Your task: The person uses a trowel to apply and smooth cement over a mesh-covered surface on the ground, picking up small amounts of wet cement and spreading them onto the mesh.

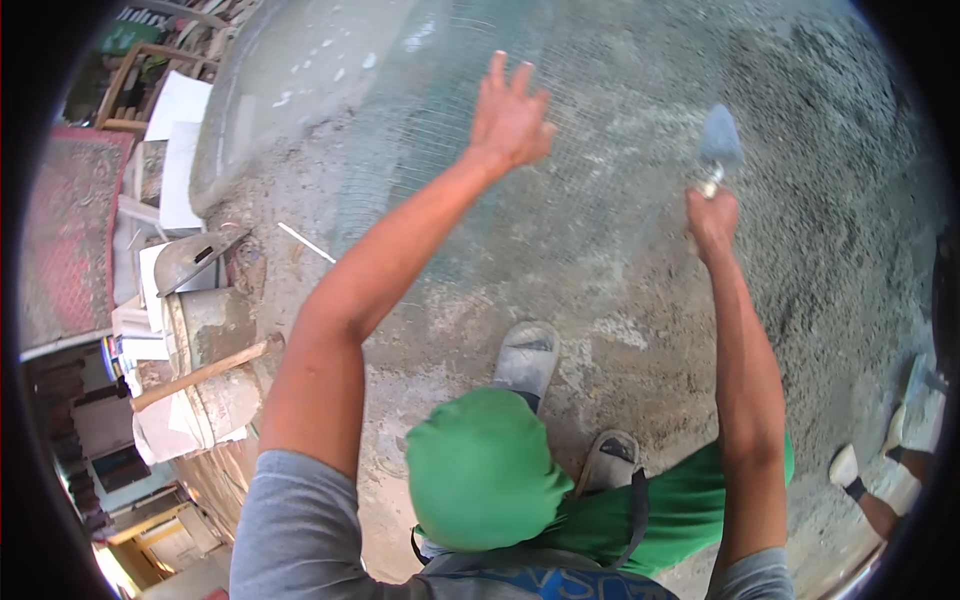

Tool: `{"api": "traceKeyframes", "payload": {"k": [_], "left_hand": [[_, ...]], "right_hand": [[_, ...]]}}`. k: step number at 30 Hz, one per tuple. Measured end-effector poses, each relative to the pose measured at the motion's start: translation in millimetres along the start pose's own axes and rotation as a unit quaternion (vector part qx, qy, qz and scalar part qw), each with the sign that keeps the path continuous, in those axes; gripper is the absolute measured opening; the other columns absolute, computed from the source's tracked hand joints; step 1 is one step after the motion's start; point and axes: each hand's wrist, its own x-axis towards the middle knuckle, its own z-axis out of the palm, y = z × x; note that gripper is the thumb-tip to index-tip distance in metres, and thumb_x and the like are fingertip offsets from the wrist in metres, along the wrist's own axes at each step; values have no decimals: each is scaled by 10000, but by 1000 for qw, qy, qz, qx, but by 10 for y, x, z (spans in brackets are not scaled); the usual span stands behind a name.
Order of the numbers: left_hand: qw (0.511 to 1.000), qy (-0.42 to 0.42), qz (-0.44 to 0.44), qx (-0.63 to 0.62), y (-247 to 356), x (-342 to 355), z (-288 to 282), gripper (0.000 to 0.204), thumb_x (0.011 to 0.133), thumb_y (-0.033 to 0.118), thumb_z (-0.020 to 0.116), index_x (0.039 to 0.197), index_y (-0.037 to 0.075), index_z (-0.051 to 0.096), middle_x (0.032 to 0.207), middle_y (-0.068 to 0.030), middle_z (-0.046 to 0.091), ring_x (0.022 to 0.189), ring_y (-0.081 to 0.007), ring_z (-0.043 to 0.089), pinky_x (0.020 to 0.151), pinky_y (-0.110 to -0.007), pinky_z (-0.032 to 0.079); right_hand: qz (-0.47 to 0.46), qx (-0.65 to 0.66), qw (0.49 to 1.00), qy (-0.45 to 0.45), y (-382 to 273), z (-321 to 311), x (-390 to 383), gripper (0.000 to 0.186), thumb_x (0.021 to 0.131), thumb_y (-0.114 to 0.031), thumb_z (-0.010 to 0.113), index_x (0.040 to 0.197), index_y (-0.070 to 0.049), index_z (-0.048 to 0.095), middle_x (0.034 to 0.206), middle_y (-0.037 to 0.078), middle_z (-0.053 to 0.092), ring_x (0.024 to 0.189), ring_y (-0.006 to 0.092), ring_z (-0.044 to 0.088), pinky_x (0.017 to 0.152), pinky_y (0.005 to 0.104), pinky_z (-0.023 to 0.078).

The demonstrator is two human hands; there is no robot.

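Observation:
My right hand (712, 220) is closed round the handle of a pointing trowel (719, 138). The trowel's grey blade points away from me, at the edge of rough wet mortar (820, 170). To the left, my left hand (508, 118) reaches out with its fingers apart and holds nothing. It is over or on a strip of thin greenish mesh (430, 150) on the cement-smeared ground. Whether the fingertips touch the mesh, I cannot tell.
Pale wet cement or water (320, 60) covers the far left. A thin white stick (306, 242) lies nearer. At left are a wooden handle (205, 375), a cement-caked scoop-like vessel (195, 262) and white boards (180, 175). Another person's foot (845, 466) stands at the right.

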Motion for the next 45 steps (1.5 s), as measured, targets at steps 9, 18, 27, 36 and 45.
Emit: {"api": "traceKeyframes", "payload": {"k": [9, 18, 27, 36, 45], "left_hand": [[964, -185, 80, -174, 422, 63, 220, 721, 924, 425, 739, 1525, 56, 585, 1709, -284, 310, 1601, -586, 81, 1307, -669, 175], [905, -297, 109, -285, 200, 3, 323, 778, 939, 440, 731, 1571, 39, 522, 1622, -292, 433, 1600, -533, 201, 1308, -675, 158], [850, -404, 154, -301, 419, -168, 727, 977, 875, 716, 703, 1612, 109, 494, 1626, -265, 445, 1585, -538, 235, 1292, -710, 138], [855, -415, 130, -282, 426, -369, 931, 959, 879, 722, 691, 1641, 184, 466, 1662, -188, 443, 1558, -444, 356, 1287, -684, 193], [846, -453, 157, -234, 629, -416, 969, 929, 918, 810, 599, 1653, 262, 445, 1796, -131, 174, 1648, -399, 151, 1319, -605, 216]], "right_hand": [[-127, 163, 978, -2, -976, -271, -749, 304, 1045, -258, 674, 1099, 42, 671, 818, 128, 701, 775, 208, 716, 668, 418, 542], [-139, 24, 981, -130, -1077, -49, -311, 333, 1049, -289, 635, 1059, 44, 632, 695, 42, 609, 621, 125, 586, 567, 329, 491], [-82, 143, 979, -120, -1277, -540, -511, 330, 1045, -310, 643, 1047, 20, 647, 739, 40, 624, 593, 124, 585, 524, 339, 493], [-165, 27, 961, -218, 367, 198, -515, 394, 1010, -328, 661, 1080, 60, 680, 769, 44, 587, 754, 153, 534, 684, 403, 460], [-53, 151, 974, -159, 816, 65, -647, 469, 1071, -478, 630, 977, -18, 623, 713, 30, 562, 690, 159, 508, 645, 403, 464]]}}
